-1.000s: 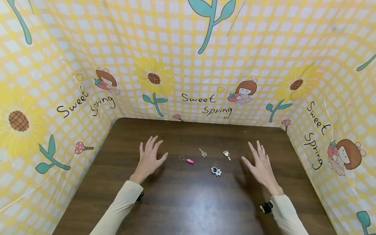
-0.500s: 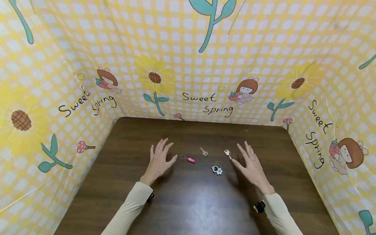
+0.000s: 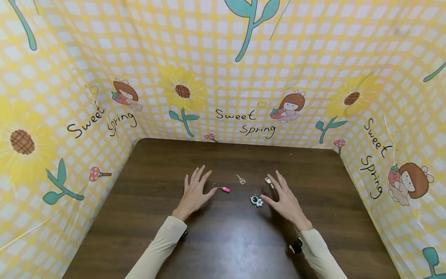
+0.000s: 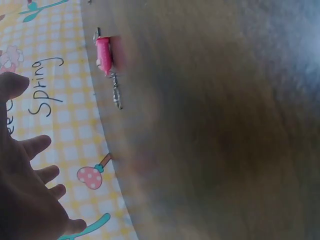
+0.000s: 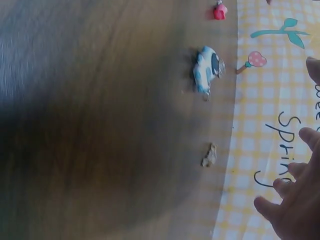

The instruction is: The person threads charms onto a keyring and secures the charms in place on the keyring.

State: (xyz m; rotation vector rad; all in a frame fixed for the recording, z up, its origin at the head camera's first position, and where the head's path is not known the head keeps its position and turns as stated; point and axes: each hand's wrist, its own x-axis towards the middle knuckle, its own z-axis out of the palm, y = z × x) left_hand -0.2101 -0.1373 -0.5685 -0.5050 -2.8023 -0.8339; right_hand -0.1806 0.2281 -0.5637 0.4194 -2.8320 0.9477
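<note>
My left hand (image 3: 196, 192) hovers over the table with fingers spread, its thumb tip right beside the ring of a pink bottle-shaped keychain (image 3: 225, 190). Spread likewise, my right hand (image 3: 285, 200) holds nothing; its thumb points at a white and blue astronaut keychain (image 3: 256, 201). A silver key (image 3: 268, 180) lies partly behind the right fingertips. Between the hands, farther back, lies another key (image 3: 241, 179) with a ring. The left wrist view shows the pink keychain (image 4: 104, 55) past the fingers. In the right wrist view the astronaut (image 5: 205, 70) and a key (image 5: 209, 155) are visible.
The dark wooden table (image 3: 230, 248) is enclosed at the back and sides by a yellow checked cloth (image 3: 223, 85) printed with sunflowers and girls. Black straps with cameras (image 3: 296, 246) sit on the wrists.
Both hands have moved inward over the table, the left one to the right and the right one to the left, nearer the keychains and keys. The small things have stayed in place.
</note>
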